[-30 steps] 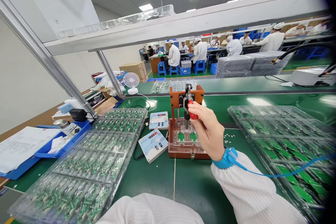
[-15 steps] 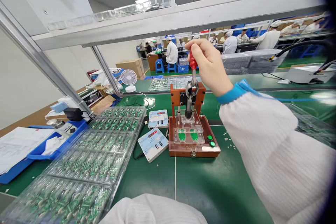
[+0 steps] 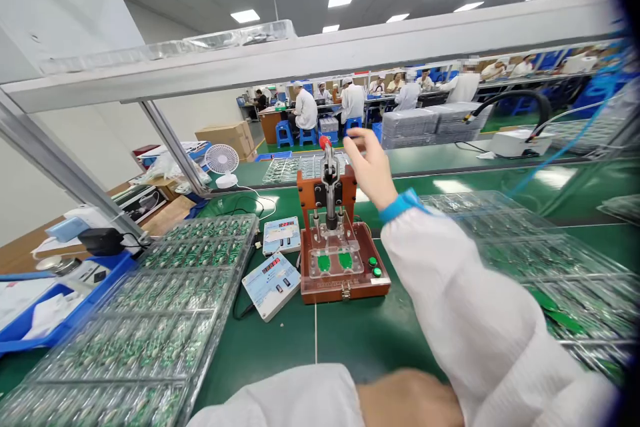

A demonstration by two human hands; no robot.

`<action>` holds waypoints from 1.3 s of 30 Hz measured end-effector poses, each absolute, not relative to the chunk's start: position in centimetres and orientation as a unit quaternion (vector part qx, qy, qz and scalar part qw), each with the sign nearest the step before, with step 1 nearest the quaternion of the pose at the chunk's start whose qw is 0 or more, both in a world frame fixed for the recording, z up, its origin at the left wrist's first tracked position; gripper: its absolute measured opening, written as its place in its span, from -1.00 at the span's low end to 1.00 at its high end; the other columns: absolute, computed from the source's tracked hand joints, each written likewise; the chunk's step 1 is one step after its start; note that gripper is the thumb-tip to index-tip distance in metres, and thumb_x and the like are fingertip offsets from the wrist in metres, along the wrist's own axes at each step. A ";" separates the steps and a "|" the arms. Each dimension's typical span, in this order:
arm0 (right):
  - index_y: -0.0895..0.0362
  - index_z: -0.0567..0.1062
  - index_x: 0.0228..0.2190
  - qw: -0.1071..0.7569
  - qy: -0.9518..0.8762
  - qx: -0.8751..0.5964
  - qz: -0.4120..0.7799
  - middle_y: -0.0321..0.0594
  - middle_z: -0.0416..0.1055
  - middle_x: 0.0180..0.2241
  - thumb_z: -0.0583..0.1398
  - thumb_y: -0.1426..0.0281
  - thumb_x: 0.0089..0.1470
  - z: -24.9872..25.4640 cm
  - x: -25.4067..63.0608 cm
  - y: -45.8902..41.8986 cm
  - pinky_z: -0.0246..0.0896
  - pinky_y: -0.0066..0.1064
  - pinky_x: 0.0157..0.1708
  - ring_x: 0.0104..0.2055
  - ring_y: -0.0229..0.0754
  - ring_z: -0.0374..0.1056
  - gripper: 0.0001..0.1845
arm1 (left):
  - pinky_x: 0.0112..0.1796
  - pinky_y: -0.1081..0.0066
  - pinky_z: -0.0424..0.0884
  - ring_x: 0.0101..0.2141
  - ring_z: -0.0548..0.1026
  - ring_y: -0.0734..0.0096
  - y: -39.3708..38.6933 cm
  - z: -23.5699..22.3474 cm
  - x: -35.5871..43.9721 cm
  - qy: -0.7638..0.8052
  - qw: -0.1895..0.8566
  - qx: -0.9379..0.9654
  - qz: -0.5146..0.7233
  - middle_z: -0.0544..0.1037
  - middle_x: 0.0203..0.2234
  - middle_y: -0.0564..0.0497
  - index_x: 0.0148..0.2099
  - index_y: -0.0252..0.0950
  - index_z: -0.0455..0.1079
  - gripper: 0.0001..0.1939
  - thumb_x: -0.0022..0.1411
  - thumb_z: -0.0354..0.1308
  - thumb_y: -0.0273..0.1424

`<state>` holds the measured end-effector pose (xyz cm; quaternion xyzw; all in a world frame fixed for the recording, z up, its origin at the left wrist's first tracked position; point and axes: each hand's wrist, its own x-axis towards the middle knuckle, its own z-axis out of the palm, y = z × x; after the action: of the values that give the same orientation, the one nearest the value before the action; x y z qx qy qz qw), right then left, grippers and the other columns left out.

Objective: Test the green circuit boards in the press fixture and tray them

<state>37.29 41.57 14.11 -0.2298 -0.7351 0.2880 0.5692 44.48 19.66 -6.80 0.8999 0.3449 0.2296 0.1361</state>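
My right hand [image 3: 371,167] is beside the red handle tip [image 3: 325,141] of a toggle clamp [image 3: 331,180], fingers apart and holding nothing. The clamp is mounted on an orange-brown test fixture [image 3: 310,291]. Two green circuit boards [image 3: 345,260] sit side by side in its clear plate. Two green buttons [image 3: 375,267] are on its right side. At the bottom edge my left hand [image 3: 407,400] is blurred and partly behind my right sleeve; its fingers are hidden. Two boxes with red digits, a front one [image 3: 270,287] and a rear one [image 3: 281,233], stand left of the fixture.
Clear trays of circuit boards [image 3: 175,307] line the left side, and more trays [image 3: 505,233] lie at the right. A white fan [image 3: 222,163] and a blue bin [image 3: 115,273] stand to the left. A shelf beam [image 3: 320,57] crosses overhead. Co-workers sit beyond.
My right hand has let go of the red handle and opened beside it. My left hand has come into view at the bottom. The view has shifted right, showing the right-hand trays.
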 end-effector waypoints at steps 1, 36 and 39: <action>0.05 0.41 -0.02 0.576 -0.728 -0.257 0.270 -0.22 0.49 -0.17 0.09 0.13 0.31 12.4 38.6 40.8 0.26 -0.20 0.01 -0.07 -0.11 0.39 -0.67 | -0.42 0.35 0.36 -0.40 0.51 0.36 20.1 -5.9 43.2 0.350 0.086 0.892 0.272 0.54 -0.46 0.05 -0.35 -0.18 0.39 -0.78 0.35 0.12 -0.23; 0.08 0.63 -0.30 0.352 -0.702 -0.295 0.544 -0.35 0.54 -0.47 0.30 0.35 0.02 -1.1 45.7 29.1 0.32 -0.47 -0.38 -0.44 -0.26 0.41 -0.85 | -0.30 0.26 0.55 -0.25 0.59 0.13 20.4 -4.7 29.9 0.668 0.023 0.463 0.582 0.59 -0.32 -0.09 -0.15 -0.25 0.45 -0.50 0.19 0.25 0.10; 0.05 0.65 -0.35 0.313 -0.711 -0.321 0.543 -0.41 0.47 -0.54 0.38 0.38 -0.08 -1.7 48.0 27.2 0.27 -0.51 -0.39 -0.48 -0.31 0.33 -0.85 | -0.26 0.25 0.56 -0.17 0.59 0.11 20.7 -4.7 30.0 0.641 -0.013 0.496 0.585 0.61 -0.19 -0.12 -0.04 -0.22 0.48 -0.53 0.27 0.19 0.06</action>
<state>47.95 27.18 -1.65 -0.3205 -0.7106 0.5426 0.3129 30.03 20.65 -4.72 0.4962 0.6415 0.5849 -0.0133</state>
